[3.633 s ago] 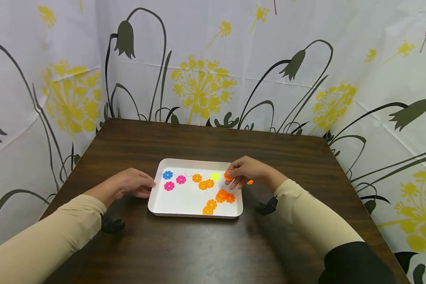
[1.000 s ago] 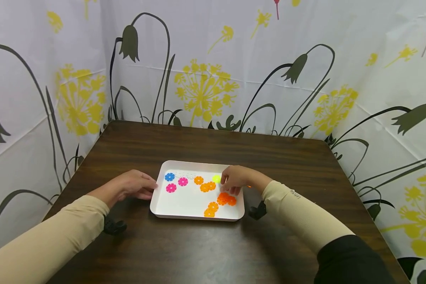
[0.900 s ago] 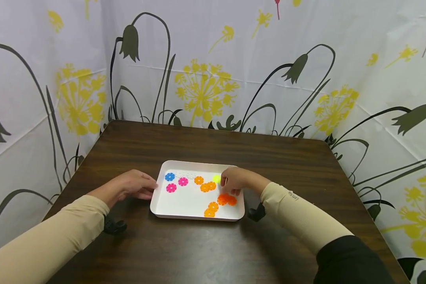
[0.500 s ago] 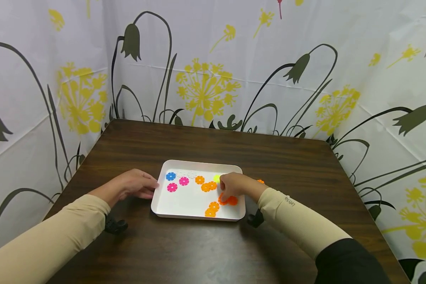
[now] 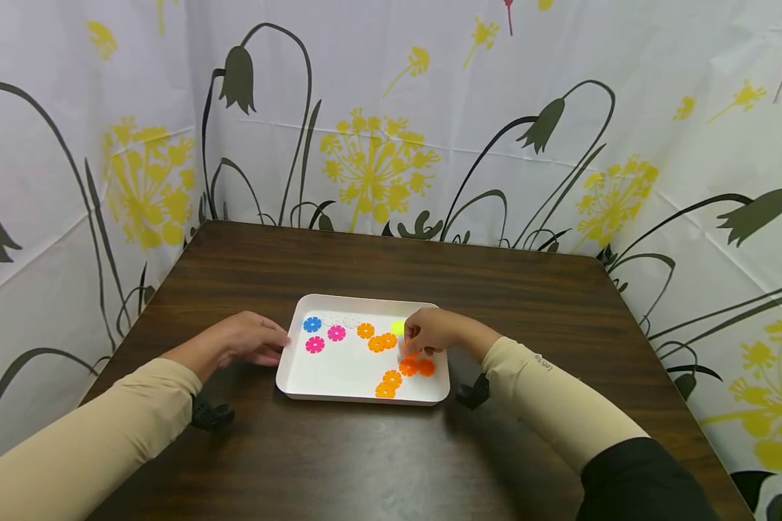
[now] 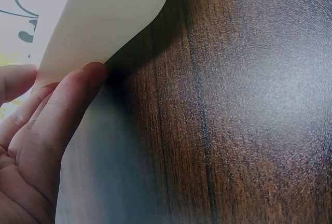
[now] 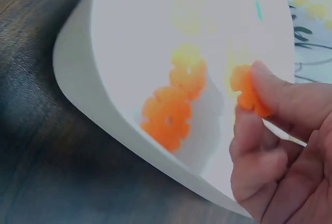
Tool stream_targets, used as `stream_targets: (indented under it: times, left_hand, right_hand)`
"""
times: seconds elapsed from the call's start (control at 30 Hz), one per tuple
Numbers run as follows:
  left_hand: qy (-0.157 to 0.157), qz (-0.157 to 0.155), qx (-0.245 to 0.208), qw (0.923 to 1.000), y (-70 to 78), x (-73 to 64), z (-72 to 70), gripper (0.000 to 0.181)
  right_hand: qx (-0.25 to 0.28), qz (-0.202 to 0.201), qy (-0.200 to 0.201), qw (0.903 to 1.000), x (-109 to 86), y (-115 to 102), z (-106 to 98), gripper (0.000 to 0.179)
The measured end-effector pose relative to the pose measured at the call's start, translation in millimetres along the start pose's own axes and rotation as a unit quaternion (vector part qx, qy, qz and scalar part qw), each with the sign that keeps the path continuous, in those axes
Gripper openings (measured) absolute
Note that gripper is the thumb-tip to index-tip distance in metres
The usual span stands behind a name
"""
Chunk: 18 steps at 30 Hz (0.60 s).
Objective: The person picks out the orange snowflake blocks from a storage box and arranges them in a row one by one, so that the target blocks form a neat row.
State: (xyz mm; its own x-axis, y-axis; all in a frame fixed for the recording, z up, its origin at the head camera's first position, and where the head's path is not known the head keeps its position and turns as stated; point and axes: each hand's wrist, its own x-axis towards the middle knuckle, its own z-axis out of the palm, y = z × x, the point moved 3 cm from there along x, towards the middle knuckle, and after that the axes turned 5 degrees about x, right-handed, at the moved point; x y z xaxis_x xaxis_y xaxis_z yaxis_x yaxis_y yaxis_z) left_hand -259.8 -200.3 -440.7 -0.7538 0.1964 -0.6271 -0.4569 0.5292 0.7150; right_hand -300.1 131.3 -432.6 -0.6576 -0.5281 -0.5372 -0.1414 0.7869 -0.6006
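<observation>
A shallow white tray [image 5: 329, 376] lies on the table. My left hand [image 5: 247, 339] pinches its left edge; in the left wrist view the thumb is at the rim and the fingers press the outer wall [image 6: 104, 22]. Over the tray's right half, my right hand [image 5: 435, 330] pinches an orange slotted flower-shaped disc [image 7: 250, 97] between thumb and finger. Just below that hand lie orange discs [image 5: 417, 367], overlapping each other. More orange discs [image 5: 388, 383] sit at the front, others [image 5: 382, 342] near the middle. A yellow disc [image 5: 397, 328] is partly covered by the right hand.
At the tray's left are a blue disc [image 5: 312, 324] and two pink discs [image 5: 326, 339]. Clear pieces [image 5: 342, 320] lie along its back. The dark wooden table [image 5: 339, 456] reaches a flower-printed curtain [image 5: 378, 87].
Half a second ago my right hand was lower, at the orange discs; now it is slightly higher with an orange disc in its fingers. My left hand keeps its place on the tray.
</observation>
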Motion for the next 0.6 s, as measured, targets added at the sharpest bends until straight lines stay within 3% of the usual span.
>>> stream_targets:
  times: [0.1, 0.27, 0.6]
  left_hand:
    - [0.001, -0.002, -0.002, 1.0000, -0.7, 0.1, -0.3, 0.042]
    - [0.002, -0.004, 0.000, 1.0000, -0.9, -1.4, -1.0, 0.042]
    - [0.000, 0.002, -0.001, 1.0000, 0.3, -1.1, 0.2, 0.042]
  right_hand:
    - [0.080, 0.001, -0.003, 0.9968, -4.1, 3, -6, 0.014]
    - [0.185, 0.007, -0.004, 0.9828, -12.7, 10, -16, 0.016]
    - [0.260, 0.004, 0.027, 0.9653, -32.6, 36, -40, 0.023]
